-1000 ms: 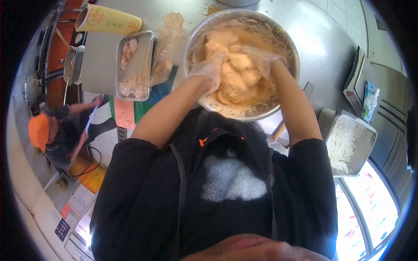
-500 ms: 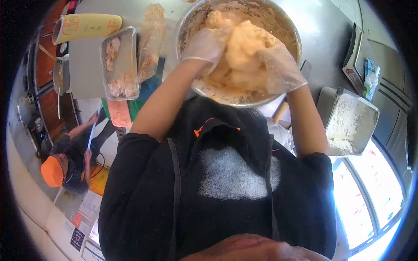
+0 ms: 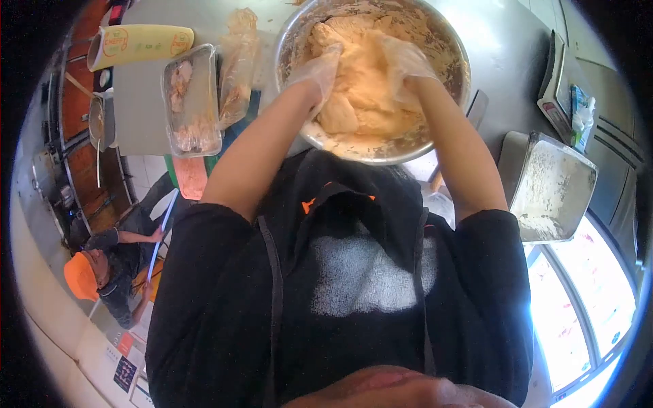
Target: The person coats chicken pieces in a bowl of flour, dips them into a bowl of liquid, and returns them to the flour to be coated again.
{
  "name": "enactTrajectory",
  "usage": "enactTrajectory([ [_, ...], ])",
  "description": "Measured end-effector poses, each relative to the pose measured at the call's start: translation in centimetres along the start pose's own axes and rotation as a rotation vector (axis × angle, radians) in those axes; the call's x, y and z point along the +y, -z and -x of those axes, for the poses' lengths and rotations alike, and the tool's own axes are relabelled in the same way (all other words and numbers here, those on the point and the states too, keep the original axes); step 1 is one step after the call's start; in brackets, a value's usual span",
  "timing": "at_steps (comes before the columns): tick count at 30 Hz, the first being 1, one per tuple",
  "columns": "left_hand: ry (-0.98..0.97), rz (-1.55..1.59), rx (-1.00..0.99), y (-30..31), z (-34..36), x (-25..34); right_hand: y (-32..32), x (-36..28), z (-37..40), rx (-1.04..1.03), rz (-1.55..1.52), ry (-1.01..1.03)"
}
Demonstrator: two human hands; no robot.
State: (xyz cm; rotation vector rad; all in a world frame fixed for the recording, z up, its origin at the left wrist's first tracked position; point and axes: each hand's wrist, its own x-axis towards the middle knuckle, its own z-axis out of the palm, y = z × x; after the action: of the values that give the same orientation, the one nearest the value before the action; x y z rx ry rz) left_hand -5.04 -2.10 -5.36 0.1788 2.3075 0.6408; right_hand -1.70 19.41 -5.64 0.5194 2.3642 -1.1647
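Note:
A large metal bowl (image 3: 464, 81) holds a pale orange mass of batter-coated meat (image 3: 364, 95), wet and lumpy. My left hand (image 3: 321, 71), in a clear plastic glove, grips the left side of the mass. On the right side, my right hand (image 3: 408, 62), gloved the same way, presses its fingers into the mass and takes hold of it. The fingertips of both hands are partly sunk in the batter. Flecks of batter stick to the bowl's inner wall.
Left of the bowl lie a clear tray (image 3: 216, 102) with meat pieces, a plastic bag (image 3: 238, 68) and a yellow paper roll (image 3: 143, 45). A floury metal pan (image 3: 554, 187) stands at right, near a knife (image 3: 477, 109). A co-worker (image 3: 115, 272) in an orange cap holds a pole.
Both hands have lowered the lifted meat into the bowl and shifted in the mass, the right one inward and up. The co-worker's arms and pole have moved slightly.

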Motion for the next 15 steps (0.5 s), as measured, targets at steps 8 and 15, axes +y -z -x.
enactTrajectory([
  [8,-0.175,-0.240,-0.177,1.1,1.0,1.6,-0.4,-2.1,4.3,-0.233,-0.731,-0.252],
  [15,-0.078,0.304,0.365,1.9,6.5,4.6,3.9,-4.1,8.6,0.094,-1.103,-0.168],
])
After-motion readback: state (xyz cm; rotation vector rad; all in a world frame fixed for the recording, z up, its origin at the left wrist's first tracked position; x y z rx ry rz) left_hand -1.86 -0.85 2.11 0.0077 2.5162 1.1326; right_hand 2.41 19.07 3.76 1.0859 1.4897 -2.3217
